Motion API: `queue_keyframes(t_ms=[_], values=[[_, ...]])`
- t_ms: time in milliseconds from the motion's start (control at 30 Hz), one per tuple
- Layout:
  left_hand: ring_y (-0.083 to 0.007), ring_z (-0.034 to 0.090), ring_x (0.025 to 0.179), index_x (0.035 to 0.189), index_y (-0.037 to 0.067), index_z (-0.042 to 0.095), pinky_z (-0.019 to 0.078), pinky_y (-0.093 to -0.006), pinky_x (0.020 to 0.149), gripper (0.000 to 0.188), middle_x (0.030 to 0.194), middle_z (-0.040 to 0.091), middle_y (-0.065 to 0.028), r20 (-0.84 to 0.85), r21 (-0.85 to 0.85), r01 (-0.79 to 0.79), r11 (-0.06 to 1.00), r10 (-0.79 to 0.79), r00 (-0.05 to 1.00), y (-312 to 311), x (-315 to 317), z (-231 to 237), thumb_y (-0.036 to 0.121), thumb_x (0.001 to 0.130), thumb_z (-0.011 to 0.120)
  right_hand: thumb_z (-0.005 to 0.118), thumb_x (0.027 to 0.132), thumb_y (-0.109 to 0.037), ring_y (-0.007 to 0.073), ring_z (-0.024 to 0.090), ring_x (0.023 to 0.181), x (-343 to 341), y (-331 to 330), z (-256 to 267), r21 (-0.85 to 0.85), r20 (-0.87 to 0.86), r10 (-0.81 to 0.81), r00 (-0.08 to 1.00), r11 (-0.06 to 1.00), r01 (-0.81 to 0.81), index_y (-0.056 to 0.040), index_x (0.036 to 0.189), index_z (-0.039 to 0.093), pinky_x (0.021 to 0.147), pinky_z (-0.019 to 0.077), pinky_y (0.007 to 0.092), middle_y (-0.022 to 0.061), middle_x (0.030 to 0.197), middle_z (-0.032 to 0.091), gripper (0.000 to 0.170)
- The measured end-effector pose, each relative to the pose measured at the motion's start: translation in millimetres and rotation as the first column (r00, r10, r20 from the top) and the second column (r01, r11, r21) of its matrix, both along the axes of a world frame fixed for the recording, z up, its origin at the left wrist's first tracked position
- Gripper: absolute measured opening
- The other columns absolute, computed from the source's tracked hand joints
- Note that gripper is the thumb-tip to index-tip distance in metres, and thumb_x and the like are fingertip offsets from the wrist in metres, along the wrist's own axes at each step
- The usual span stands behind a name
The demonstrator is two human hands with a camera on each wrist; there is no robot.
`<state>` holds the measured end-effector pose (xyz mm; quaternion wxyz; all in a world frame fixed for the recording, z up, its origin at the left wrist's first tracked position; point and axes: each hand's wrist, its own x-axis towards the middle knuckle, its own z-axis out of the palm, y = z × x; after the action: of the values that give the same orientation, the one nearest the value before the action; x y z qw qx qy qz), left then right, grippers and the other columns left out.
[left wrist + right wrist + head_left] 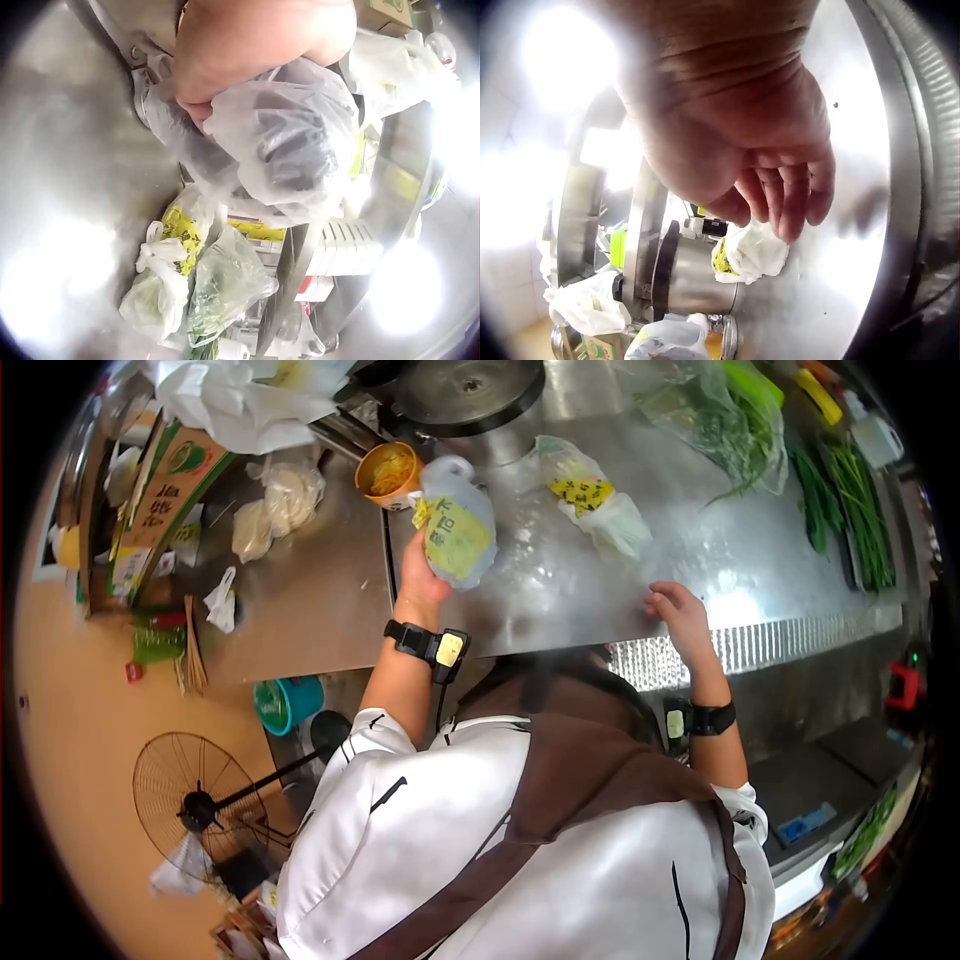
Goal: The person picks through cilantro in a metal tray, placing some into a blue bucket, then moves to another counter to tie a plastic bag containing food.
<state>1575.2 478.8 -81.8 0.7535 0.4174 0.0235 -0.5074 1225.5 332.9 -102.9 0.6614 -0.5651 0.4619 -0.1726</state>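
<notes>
My left hand (424, 574) grips a knotted, translucent plastic bag (464, 538) with a yellow label bearing dark characters, over the steel counter. In the left wrist view the bag (300, 142) bulges with dark contents that are blurred by the plastic, and the fingers of my left hand (255, 41) are partly hidden against it. Loosely bent and holding nothing, my right hand (682, 622) hovers near the counter's front edge. From the right wrist, its fingertips (789, 225) overlap a white plastic bag (759, 253) with a yellow printed wrapper, lying farther back on the counter (580, 595).
An orange tub (390, 472) of yellow shreds stands just behind the held bag. A large lidded pot (470, 395) is at the back. Leafy greens in a bag (735, 430) and long green stalks (860, 510) lie to the right. Pale bags (290, 495) sit left.
</notes>
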Motion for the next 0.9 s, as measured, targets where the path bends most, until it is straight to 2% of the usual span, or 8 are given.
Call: queue_keyframes(t_ms=[133,200,267,367,533,733,800,900], values=[[-0.0219,0.059,0.095,0.114,0.003,0.054,0.0484,-0.0328,0.082,0.032,0.106,0.061,-0.0082,-0.008,-0.047,0.004,0.999,-0.005,1.000,6,-15,23,0.026,0.092,0.047,0.056,0.087,-0.011,0.0132,0.060,0.075,7,-13,4,-0.003,0.025,0.062,0.998,0.998,-0.062,0.0022,0.105,0.058,0.071,0.0483,0.0244,0.0101,0.090,0.064,0.023],[-0.0186,0.061,0.088,0.108,0.003,0.057,0.0479,-0.0323,0.077,0.028,0.097,0.063,-0.0051,0.426,0.174,-0.088,0.981,0.006,0.905,5,-18,33,0.023,0.089,0.054,0.055,0.087,-0.012,0.0124,0.060,0.075,15,-18,6,-0.069,0.084,0.075,0.994,0.995,-0.069,0.0027,0.105,0.057,0.071,0.0482,0.0241,0.0095,0.089,0.064,0.023],[-0.0172,0.061,0.083,0.102,0.000,0.059,0.0473,-0.0328,0.074,0.027,0.088,0.063,-0.0067,0.653,0.255,-0.122,0.959,-0.078,0.753,7,-17,34,0.022,0.086,0.059,0.055,0.088,-0.012,0.0114,0.059,0.074,27,-25,3,-0.101,0.113,0.054,0.992,0.994,-0.043,0.0008,0.105,0.058,0.070,0.0478,0.0233,0.0085,0.087,0.064,0.021],[-0.0332,0.059,0.092,0.108,-0.005,0.056,0.0455,-0.0377,0.081,0.040,0.098,0.062,-0.0215,0.810,0.581,-0.305,0.755,-0.573,0.125,16,-11,35,0.024,0.081,0.062,0.063,0.081,-0.015,0.0233,0.060,0.087,52,-40,6,-0.569,-0.028,0.036,0.999,0.821,-0.045,-0.0042,0.108,0.057,0.075,0.0483,0.0328,0.0124,0.097,0.062,0.030],[-0.0344,0.051,0.109,0.113,-0.001,0.055,0.0403,-0.0366,0.092,0.044,0.117,0.055,-0.0207,0.720,0.509,-0.536,0.674,-0.674,-0.165,28,-35,37,0.023,0.078,0.064,0.071,0.068,-0.026,0.0335,0.053,0.103,103,-50,15,-0.898,-0.322,-0.087,0.943,0.344,-0.274,-0.0081,0.124,0.046,0.085,0.0449,0.0406,0.0169,0.115,0.055,0.064],[-0.0334,0.049,0.112,0.115,0.000,0.053,0.0384,-0.0375,0.095,0.039,0.120,0.052,-0.0188,0.892,0.428,0.060,0.902,-0.433,0.133,-17,-65,44,0.011,0.079,0.060,0.065,0.072,-0.023,0.0314,0.055,0.102,114,-63,-15,-0.671,-0.324,0.169,0.931,0.652,-0.352,-0.0075,0.130,0.041,0.085,0.0456,0.0373,0.0174,0.116,0.055,0.065],[-0.0292,0.050,0.112,0.118,0.004,0.053,0.0394,-0.0335,0.093,0.041,0.122,0.051,-0.0160,0.893,0.431,0.181,0.884,-0.447,0.056,-32,-66,15,0.012,0.079,0.062,0.062,0.074,-0.019,0.0242,0.057,0.099,107,-58,13,0.302,0.194,0.170,0.966,0.927,-0.224,-0.0028,0.128,0.043,0.084,0.0457,0.0330,0.0144,0.113,0.057,0.060],[-0.0313,0.052,0.106,0.119,0.005,0.051,0.0412,-0.0353,0.091,0.042,0.117,0.051,-0.0166,0.959,0.272,0.138,0.952,-0.257,-0.116,-56,-79,-11,0.010,0.078,0.062,0.061,0.075,-0.017,0.0195,0.056,0.099,93,-48,11,0.142,0.052,0.288,0.956,0.946,-0.292,0.0007,0.126,0.046,0.086,0.0439,0.0296,0.0104,0.113,0.057,0.056]])
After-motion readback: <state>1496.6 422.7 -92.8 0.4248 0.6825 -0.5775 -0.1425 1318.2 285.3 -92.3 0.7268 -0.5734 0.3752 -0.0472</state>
